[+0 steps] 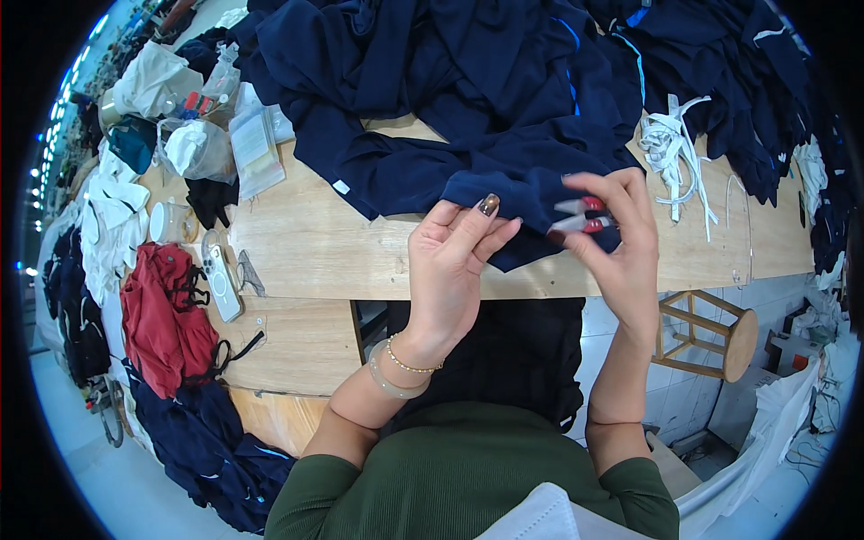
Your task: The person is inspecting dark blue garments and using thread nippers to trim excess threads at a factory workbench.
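My left hand [457, 252] is closed in a pinch at the near edge of a navy garment [396, 171], its thumb pressed to the fingers. The cloth shows just behind the fingertips; the exact bit pinched is hard to make out. In my right hand [624, 229] is a pair of thread snips [589, 215] with red grips and short pale blades. The blades point left, toward the left hand, over the navy cloth. The garment spreads over the wooden table [333, 256], with a small white label on its left corner.
More navy garments [711, 54] with blue trim pile up at the back. White cloth strips [668, 148] lie at right. A phone [221, 281], clear plastic packets [256, 153], a jar [168, 221] and a red cloth item [162, 315] stand at left. A wooden stool [740, 345] is at lower right.
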`<action>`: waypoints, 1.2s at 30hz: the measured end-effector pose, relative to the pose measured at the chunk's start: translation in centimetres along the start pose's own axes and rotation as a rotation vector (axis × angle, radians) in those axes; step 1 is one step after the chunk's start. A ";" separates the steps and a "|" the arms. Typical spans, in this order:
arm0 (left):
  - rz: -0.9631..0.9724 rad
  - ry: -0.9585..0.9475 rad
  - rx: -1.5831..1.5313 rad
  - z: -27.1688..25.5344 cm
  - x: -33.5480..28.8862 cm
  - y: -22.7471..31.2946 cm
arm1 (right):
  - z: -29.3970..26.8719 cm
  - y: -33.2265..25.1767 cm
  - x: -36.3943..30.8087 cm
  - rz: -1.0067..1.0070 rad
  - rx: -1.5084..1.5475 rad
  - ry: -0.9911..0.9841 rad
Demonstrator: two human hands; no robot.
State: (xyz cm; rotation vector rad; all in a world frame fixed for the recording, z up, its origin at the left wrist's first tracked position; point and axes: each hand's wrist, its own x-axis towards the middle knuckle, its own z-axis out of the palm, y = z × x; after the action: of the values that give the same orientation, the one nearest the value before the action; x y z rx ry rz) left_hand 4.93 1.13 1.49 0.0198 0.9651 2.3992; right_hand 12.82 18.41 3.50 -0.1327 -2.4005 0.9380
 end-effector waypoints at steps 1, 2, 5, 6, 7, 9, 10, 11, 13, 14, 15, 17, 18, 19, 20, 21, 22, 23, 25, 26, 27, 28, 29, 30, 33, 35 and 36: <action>-0.026 0.007 0.008 0.0 0.0 0.0 | 0.1 -0.7 0.3 0.062 0.096 -0.055; -0.024 0.007 0.008 -0.1 0.0 0.0 | 0.1 -1.1 0.4 0.123 0.192 -0.110; -0.005 -0.004 -0.014 -0.5 -0.2 0.0 | 0.5 -0.5 -0.1 0.171 0.316 -0.078; -0.003 -0.002 -0.003 -0.5 -0.4 0.0 | 0.4 -0.4 0.0 0.140 0.283 -0.082; 0.004 -0.006 0.006 -0.4 -0.2 0.0 | 0.4 -0.2 0.0 0.128 0.281 -0.081; 0.023 -0.015 0.018 -0.3 -0.2 -0.2 | 0.4 0.1 0.1 0.137 0.253 -0.087; 0.025 -0.014 0.036 -0.4 -0.4 -0.3 | 0.3 0.0 0.4 0.132 0.253 -0.084; 0.021 -0.016 0.043 -0.5 -0.3 -0.3 | 0.2 -0.1 0.8 0.045 0.109 -0.065; 0.022 -0.018 0.049 -0.5 -0.2 -0.2 | 0.4 -0.2 1.4 -0.028 -0.028 0.004; 0.019 -0.017 0.054 -0.4 -0.2 -0.2 | 0.4 -0.3 1.5 -0.027 -0.030 0.006; 0.017 -0.019 0.054 -0.4 -0.1 -0.2 | 0.3 -0.4 1.8 -0.072 -0.041 0.009; 0.013 -0.018 0.060 -0.4 0.0 -0.2 | 0.4 -0.3 2.0 -0.119 -0.048 0.011; 0.013 -0.017 0.062 -0.4 -0.1 -0.2 | 0.6 -0.3 2.1 -0.129 -0.055 0.014; 0.007 -0.010 0.049 -0.2 0.0 -0.2 | 0.6 -0.3 2.2 -0.138 -0.067 0.018; 0.001 -0.004 0.036 -0.1 -0.1 -0.2 | 0.7 -0.3 2.3 -0.137 -0.070 0.020; -0.001 -0.006 0.035 -0.1 -0.1 -0.2 | 0.7 -0.3 2.4 -0.149 -0.081 0.007; -0.011 0.002 0.033 -0.1 -0.1 -0.2 | 0.8 -0.3 2.4 -0.164 -0.091 -0.007; -0.021 0.009 0.030 -0.2 -0.1 -0.1 | 0.9 -0.1 2.4 -0.166 -0.092 -0.005; -0.016 0.010 0.024 -0.3 -0.2 -0.2 | 1.3 0.4 2.2 -0.220 -0.106 0.030; -0.012 0.013 0.018 -0.4 -0.3 -0.2 | 1.5 0.5 2.1 -0.223 -0.106 0.031; -0.009 0.012 0.018 -0.5 -0.3 -0.2 | 1.7 0.6 1.8 -0.081 0.059 0.114; -0.014 0.011 0.039 -0.4 -0.4 -0.2 | 1.9 0.7 1.4 0.063 0.223 0.198; -0.018 0.011 0.060 -0.4 -0.4 -0.2 | 1.6 1.2 0.7 0.148 0.359 0.164; -0.017 0.008 0.062 -0.2 -0.3 -0.3 | 1.5 1.2 0.1 0.120 0.416 0.147; -0.034 0.042 0.087 -0.5 -0.6 -0.3 | 3.1 0.3 -1.9 0.181 0.369 0.022; -0.019 0.023 0.085 -0.5 -0.7 -0.3 | 4.4 0.1 -2.4 0.145 0.297 0.046; -0.023 0.023 0.086 -0.4 -0.8 -0.3 | 4.8 0.1 -2.5 0.123 0.270 0.061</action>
State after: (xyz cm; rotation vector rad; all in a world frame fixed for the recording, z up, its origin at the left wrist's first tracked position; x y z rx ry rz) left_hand 5.65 0.68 1.10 0.0127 1.0725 2.3408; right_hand 12.36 14.97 -0.60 -0.2053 -2.2064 1.2851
